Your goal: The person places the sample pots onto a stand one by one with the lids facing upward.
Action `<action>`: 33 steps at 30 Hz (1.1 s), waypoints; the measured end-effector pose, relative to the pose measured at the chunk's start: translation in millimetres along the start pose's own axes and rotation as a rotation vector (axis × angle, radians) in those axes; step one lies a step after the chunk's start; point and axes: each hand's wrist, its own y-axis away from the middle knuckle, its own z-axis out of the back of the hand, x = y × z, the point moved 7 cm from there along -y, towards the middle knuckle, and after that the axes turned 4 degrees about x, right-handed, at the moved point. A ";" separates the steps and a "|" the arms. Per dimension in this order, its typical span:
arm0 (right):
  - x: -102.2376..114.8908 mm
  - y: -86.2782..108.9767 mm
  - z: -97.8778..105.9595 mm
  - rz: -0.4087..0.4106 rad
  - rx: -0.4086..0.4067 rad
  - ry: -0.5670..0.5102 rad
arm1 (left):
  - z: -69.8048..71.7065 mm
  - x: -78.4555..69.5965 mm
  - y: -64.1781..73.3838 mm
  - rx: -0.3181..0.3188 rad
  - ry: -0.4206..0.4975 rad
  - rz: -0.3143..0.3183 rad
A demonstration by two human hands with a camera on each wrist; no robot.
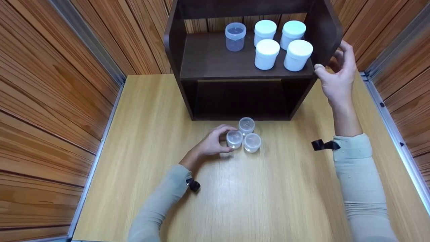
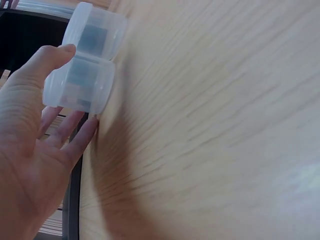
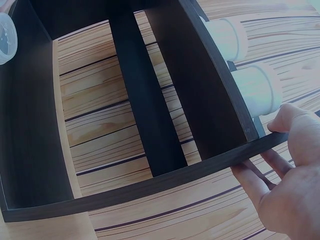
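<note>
My left hand (image 1: 213, 142) holds a small clear plastic jar (image 1: 234, 139) on the table, thumb on the near side and fingers on the far side. Two more clear jars, one behind (image 1: 247, 124) and one to the right (image 1: 252, 142), stand close against it. In the left wrist view, the thumb and fingertips lie around the nearest jar (image 2: 80, 85). With thumb and fingers, my right hand (image 1: 339, 79) grips the front edge of the right side panel of a dark brown shelf (image 1: 215, 65). The right wrist view shows the thumb and fingers on opposite sides of that panel (image 3: 200, 175).
On the upper board, several white lidded jars (image 1: 267, 53) stand at the right, beside one translucent jar (image 1: 234, 37). Below is an open lower compartment (image 1: 240, 99). Wood-plank walls (image 1: 50, 101) and metal rails (image 1: 100, 148) border the light wooden table (image 1: 262, 201).
</note>
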 end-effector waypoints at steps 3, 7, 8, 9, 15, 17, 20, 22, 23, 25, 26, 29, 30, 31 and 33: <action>-0.1 0.0 0.0 -0.001 0.000 -0.002 | -1.7 1.2 -1.6 -0.017 -0.010 -0.003; 0.6 0.3 -0.4 0.000 -0.001 0.000 | -3.3 3.5 -3.0 -0.037 -0.024 -0.011; 0.8 0.3 -0.4 -0.001 -0.001 0.001 | -3.7 4.1 -3.2 -0.038 -0.021 -0.009; 1.0 0.3 -0.6 -0.001 -0.001 0.003 | -4.0 4.7 -3.3 -0.039 -0.018 -0.007; 4.4 1.6 -2.3 -0.005 0.002 0.010 | -4.6 6.5 -2.7 -0.037 0.015 0.016; 6.2 2.2 -3.0 -0.005 -0.003 -0.004 | -4.8 6.7 -2.7 -0.034 0.023 0.022; 8.8 3.1 -4.3 -0.002 -0.005 -0.018 | -4.8 7.1 -2.4 -0.034 0.025 0.031; 9.7 3.5 -4.9 -0.003 -0.005 -0.024 | -4.8 7.6 -2.0 -0.036 0.026 0.037; 10.1 3.6 -5.1 -0.003 -0.003 -0.019 | -4.9 7.7 -1.8 -0.037 0.023 0.039; 9.9 3.5 -5.0 -0.003 -0.001 -0.012 | -5.1 7.7 -1.2 -0.039 0.020 0.039; 9.5 3.3 -4.8 -0.002 -0.001 -0.010 | -5.2 7.4 -0.9 -0.039 0.018 0.039; 7.8 2.5 -3.8 0.000 0.002 -0.003 | -5.7 6.1 0.3 -0.040 0.008 0.034; 7.1 2.3 -3.4 0.000 0.002 -0.002 | -5.7 5.6 0.7 -0.040 0.006 0.033; 6.4 2.1 -2.9 0.000 0.003 0.000 | -5.7 5.0 1.3 -0.040 0.004 0.033; 5.2 2.0 -2.1 0.001 0.003 0.004 | -5.3 4.0 2.4 -0.038 0.008 0.036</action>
